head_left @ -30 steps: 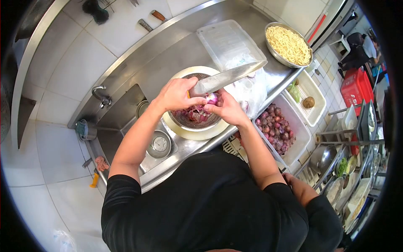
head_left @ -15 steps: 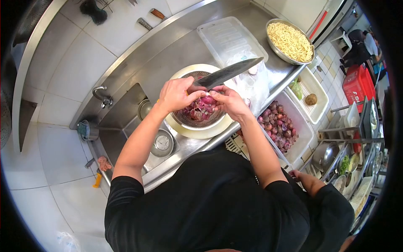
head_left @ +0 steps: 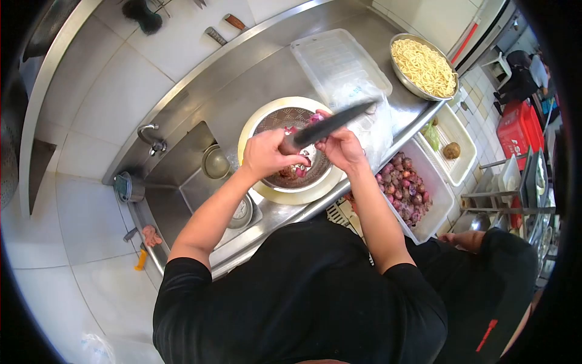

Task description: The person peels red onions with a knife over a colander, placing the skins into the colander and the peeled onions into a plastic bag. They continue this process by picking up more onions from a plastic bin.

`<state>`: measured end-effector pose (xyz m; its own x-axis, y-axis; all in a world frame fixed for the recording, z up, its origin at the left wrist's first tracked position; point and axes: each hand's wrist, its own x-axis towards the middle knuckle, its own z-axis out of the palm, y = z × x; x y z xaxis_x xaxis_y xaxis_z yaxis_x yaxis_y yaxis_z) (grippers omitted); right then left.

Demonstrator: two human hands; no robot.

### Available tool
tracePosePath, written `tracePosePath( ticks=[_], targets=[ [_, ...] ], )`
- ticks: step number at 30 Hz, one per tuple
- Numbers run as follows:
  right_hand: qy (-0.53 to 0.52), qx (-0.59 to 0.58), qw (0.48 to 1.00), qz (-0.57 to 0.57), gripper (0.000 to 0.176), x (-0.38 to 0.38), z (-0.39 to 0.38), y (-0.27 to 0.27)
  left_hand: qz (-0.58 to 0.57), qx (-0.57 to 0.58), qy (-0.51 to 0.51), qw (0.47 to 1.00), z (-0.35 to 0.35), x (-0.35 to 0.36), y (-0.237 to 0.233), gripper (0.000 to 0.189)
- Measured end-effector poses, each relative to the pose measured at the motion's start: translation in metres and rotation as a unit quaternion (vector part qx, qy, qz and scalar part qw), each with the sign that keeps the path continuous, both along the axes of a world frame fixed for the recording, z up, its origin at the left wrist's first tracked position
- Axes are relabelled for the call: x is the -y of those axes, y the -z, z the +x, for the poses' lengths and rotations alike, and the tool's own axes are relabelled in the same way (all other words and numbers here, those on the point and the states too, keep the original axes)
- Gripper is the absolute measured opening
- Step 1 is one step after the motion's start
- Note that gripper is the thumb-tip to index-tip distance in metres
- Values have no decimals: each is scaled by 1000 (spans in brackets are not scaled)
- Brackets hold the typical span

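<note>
Purple shallot (head_left: 315,117) pinched by right hand (head_left: 344,150) | knife (head_left: 333,121) crosses just beneath it, blade pointing up-right | left hand (head_left: 270,156) fisted on handle | above colander (head_left: 285,118)

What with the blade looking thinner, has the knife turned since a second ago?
Yes: the knife has rolled from broad face up to edge-on, still across the colander.

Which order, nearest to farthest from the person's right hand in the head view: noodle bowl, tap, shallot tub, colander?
1. Colander, directly below the right hand.
2. Shallot tub, just to the hand's right, off the counter edge.
3. Noodle bowl, at the counter's far right end.
4. Tap, far left, over the sink.
</note>
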<state>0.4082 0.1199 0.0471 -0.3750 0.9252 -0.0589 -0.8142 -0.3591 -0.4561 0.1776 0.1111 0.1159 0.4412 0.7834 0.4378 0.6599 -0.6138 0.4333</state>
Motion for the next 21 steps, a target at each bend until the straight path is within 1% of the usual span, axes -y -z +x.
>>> tracePosePath(
  ticks=[1, 2, 5, 6, 9, 10, 12, 15, 19, 21],
  targets=[
    [-31, 19, 998, 60, 44, 2, 1, -5, -35, -5, -27, 999, -3, -2, -3, 67],
    [-4, 46, 999, 17, 49, 8, -1, -11, -89, 27, -41, 995, -8, -9, 5, 71],
    [-36, 58, 996, 58, 51, 9, -3, -17, -170, 86, -25, 981, -4, -20, -18, 67],
    [-40, 57, 995, 66, 51, 11, -5, -22, -210, 59, -15, 976, -5, -24, -23, 70],
    [-59, 70, 992, 82, 52, 12, -6, -20, -177, 39, 24, 983, -2, -34, -24, 72],
    [-58, 76, 993, 74, 53, 14, -7, -22, -184, 36, 24, 982, 0, -33, -29, 73],
    [-55, 88, 993, 57, 54, 18, -8, -28, -164, 30, 45, 985, 0, -38, -26, 68],
    [-70, 67, 993, 61, 55, 17, -7, -25, -159, 44, 82, 983, 0, -44, -21, 61],
    [-80, 69, 994, 40, 50, 16, -6, -24, -180, 64, 117, 975, -2, -49, -13, 48],
    [-80, 63, 995, 22, 45, 15, -7, -21, -206, 56, 118, 970, -5, -49, -11, 45]
  ],
)
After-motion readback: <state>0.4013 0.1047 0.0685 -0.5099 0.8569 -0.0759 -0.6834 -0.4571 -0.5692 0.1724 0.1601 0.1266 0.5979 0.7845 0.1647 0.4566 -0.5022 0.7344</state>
